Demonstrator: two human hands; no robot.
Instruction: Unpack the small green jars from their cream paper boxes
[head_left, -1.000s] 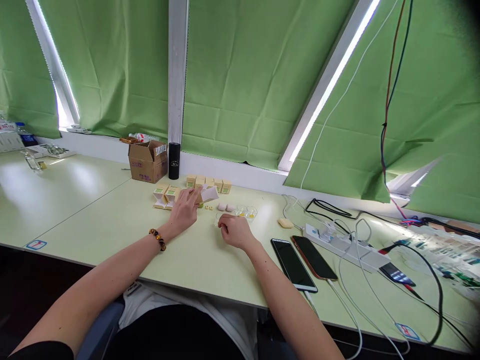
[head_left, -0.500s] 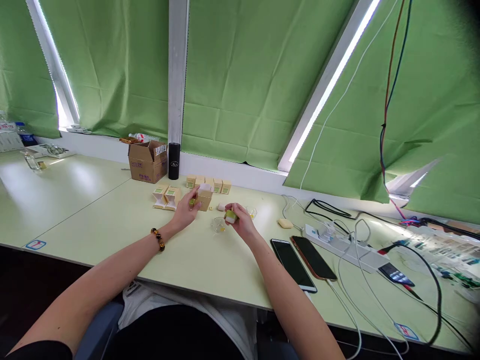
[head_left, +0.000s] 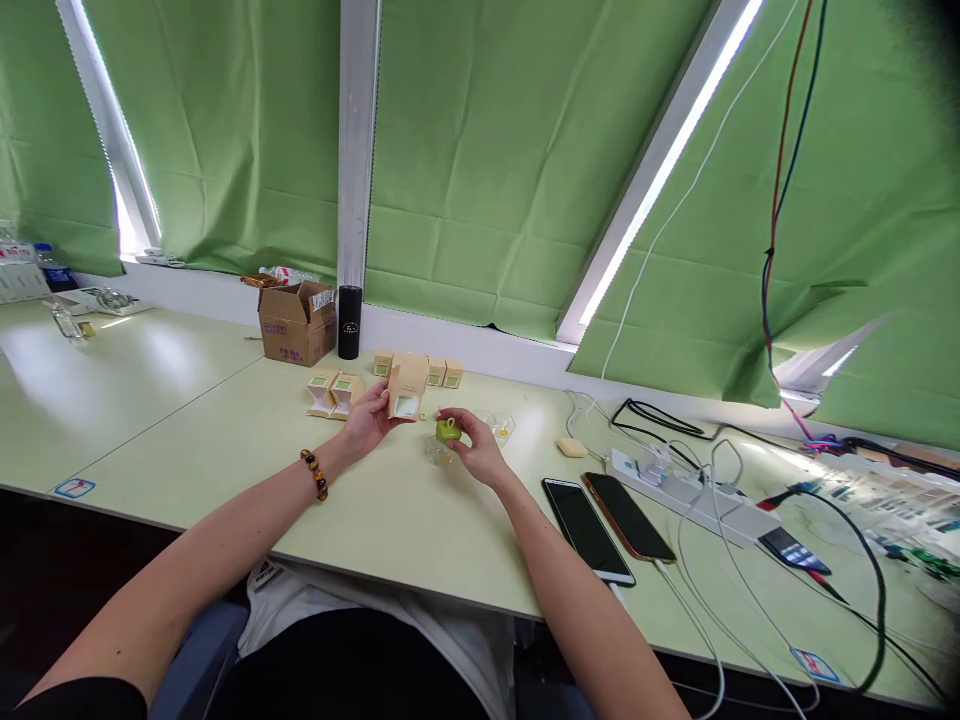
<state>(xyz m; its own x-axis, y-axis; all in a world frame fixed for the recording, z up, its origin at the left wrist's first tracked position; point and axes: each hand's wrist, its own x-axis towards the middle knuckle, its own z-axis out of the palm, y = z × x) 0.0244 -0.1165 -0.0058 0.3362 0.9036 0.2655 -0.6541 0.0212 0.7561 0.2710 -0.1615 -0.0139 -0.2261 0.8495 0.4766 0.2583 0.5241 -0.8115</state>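
My left hand (head_left: pixel 366 421) grips a small cardboard box (head_left: pixel 407 380) by its left side, with a little window facing me. Pinched in the fingers of my right hand (head_left: pixel 477 448) is a small round green object with a loop on top (head_left: pixel 448 430); its exact kind is unclear. Beneath it on the table sits a clear plastic piece (head_left: pixel 435 455), partly hidden. Another clear plastic tray (head_left: pixel 504 428) lies just behind my right hand. Two opened small boxes (head_left: pixel 334 394) stand left of my left hand.
Behind my hands stands a row of small boxes (head_left: pixel 444 373). A brown carton (head_left: pixel 297 325) and black tumbler (head_left: pixel 349 322) are at the back. Two phones (head_left: pixel 589 530) (head_left: pixel 628 515), a power strip (head_left: pixel 682 495) and loose cables lie to the right. The table's front edge is near my body.
My left hand has turned the box, so its windowed face now shows. My right hand has tipped the green object upright and moved it slightly left, so its loop now shows.
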